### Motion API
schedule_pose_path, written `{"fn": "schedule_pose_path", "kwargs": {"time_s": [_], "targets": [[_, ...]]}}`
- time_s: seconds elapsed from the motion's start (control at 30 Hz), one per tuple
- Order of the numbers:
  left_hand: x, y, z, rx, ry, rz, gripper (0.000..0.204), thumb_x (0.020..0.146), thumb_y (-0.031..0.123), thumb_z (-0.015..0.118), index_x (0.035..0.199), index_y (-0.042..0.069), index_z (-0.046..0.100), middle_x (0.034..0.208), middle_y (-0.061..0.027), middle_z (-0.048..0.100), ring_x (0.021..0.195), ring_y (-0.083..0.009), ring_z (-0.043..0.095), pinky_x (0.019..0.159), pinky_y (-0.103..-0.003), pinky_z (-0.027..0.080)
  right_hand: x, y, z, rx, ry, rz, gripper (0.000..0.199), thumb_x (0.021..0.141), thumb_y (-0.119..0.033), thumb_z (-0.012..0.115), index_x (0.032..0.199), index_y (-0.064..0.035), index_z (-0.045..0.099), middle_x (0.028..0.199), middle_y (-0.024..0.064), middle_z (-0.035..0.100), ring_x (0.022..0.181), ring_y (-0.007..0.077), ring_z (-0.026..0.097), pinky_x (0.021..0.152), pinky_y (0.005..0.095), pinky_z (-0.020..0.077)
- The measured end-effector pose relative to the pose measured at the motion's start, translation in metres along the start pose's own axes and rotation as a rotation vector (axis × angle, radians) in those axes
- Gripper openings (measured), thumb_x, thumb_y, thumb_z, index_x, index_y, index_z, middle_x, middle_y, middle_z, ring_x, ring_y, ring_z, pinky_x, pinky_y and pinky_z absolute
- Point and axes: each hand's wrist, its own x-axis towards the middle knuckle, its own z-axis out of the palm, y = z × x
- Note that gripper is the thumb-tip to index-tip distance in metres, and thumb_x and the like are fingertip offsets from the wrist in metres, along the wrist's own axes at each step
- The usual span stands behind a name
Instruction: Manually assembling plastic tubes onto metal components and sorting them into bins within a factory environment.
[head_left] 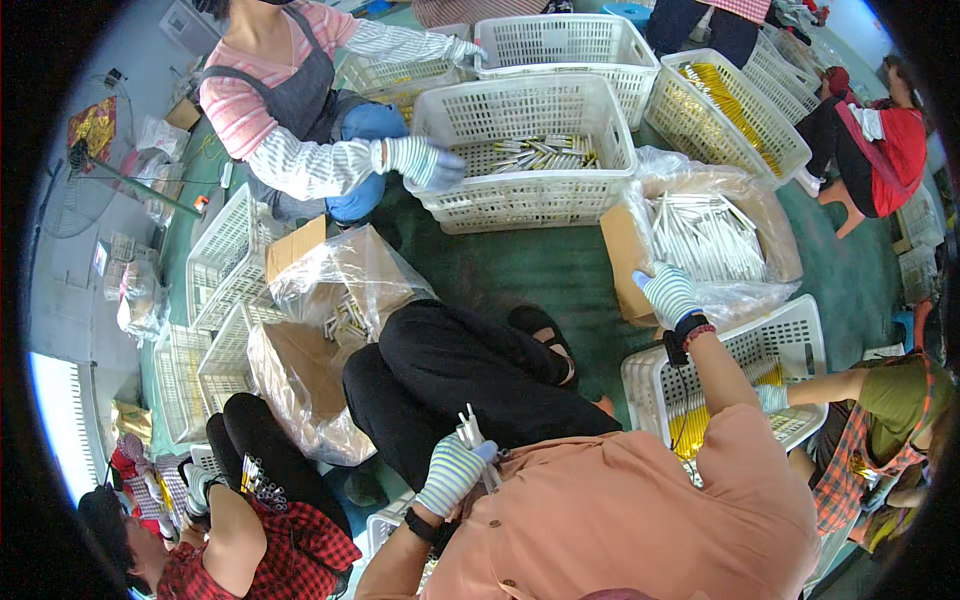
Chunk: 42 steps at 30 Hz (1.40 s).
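Observation:
My left hand point(456, 475), in a striped glove, is closed round a few white tubes point(468, 428) that stick up in front of my body. My right hand point(670, 294), also gloved, is at the near left edge of a plastic-lined cardboard box point(622, 262). Its fingers are apart, with no tube visible in them; some fingertips are hard to make out. Many loose white tubes point(705, 235) lie piled in that box, just beyond the hand. Ahead, a white crate point(520, 205) holds a layer of tubes with yellowish parts.
A co-worker's gloved hand point(425, 163) reaches over that crate. Yellow pieces fill a crate point(720, 85) at back right; another crate point(640, 385) sits below my right arm. An open lined box point(290, 375) stands left of my knees. Co-workers sit at both sides.

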Motion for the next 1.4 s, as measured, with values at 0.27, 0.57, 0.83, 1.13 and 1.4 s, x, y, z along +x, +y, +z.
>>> {"fn": "schedule_pose_path", "kwargs": {"time_s": [0.27, 0.57, 0.83, 1.13, 1.4], "targets": [[-0.002, 0.001, 0.001, -0.045, -0.003, 0.017, 0.026, 0.086, 0.025, 0.075, 0.082, -0.001, 0.069, 0.07, -0.008, 0.068, 0.062, -0.0173, 0.065, 0.059, -0.035, 0.053, -0.006, -0.004, -0.012, 0.115, -0.061, -0.035, 0.057, 0.092, -0.048, 0.063, 0.122, 0.0003, 0.068, 0.114, 0.0286, 0.07, 0.11, 0.0438, 0.067, 0.097, 0.0475, 0.051], [-0.003, 0.007, 0.0, -0.035, -0.017, -0.038, 0.028, 0.085, 0.027, 0.075, 0.081, 0.001, 0.068, 0.069, -0.0104, 0.067, 0.063, -0.0217, 0.065, 0.061, -0.038, 0.052, -0.001, 0.002, -0.003, 0.047, -0.022, 0.016, 0.057, 0.09, -0.048, 0.064, 0.122, -0.0005, 0.069, 0.115, 0.0274, 0.071, 0.108, 0.0428, 0.068, 0.096, 0.0477, 0.0523], [0.001, -0.004, 0.004, -0.014, 0.02, 0.011, 0.031, 0.084, 0.03, 0.076, 0.079, 0.0, 0.068, 0.071, -0.0121, 0.069, 0.064, -0.0231, 0.068, 0.061, -0.037, 0.053, 0.0, 0.0, -0.003, 0.034, -0.032, 0.03, 0.061, 0.09, -0.05, 0.063, 0.125, -0.0004, 0.068, 0.117, 0.0276, 0.07, 0.109, 0.0421, 0.068, 0.096, 0.048, 0.0523], [-0.007, 0.012, 0.001, -0.054, -0.005, -0.03, 0.022, 0.086, 0.021, 0.077, 0.085, 0.001, 0.068, 0.073, -0.0054, 0.068, 0.064, -0.0145, 0.063, 0.057, -0.033, 0.05, -0.005, -0.008, -0.012, -0.004, -0.077, 0.045, 0.063, 0.094, -0.049, 0.062, 0.127, 0.0045, 0.065, 0.121, 0.0291, 0.068, 0.115, 0.0434, 0.065, 0.1, 0.046, 0.0502], [-0.003, -0.001, 0.006, -0.097, 0.028, -0.001, 0.028, 0.084, 0.026, 0.075, 0.08, -0.001, 0.068, 0.069, -0.0108, 0.068, 0.062, -0.0213, 0.066, 0.06, -0.037, 0.052, -0.002, -0.001, -0.004, 0.009, -0.016, 0.028, 0.058, 0.091, -0.052, 0.061, 0.118, -0.0005, 0.07, 0.113, 0.0283, 0.071, 0.108, 0.0427, 0.068, 0.097, 0.0481, 0.0511]]}}
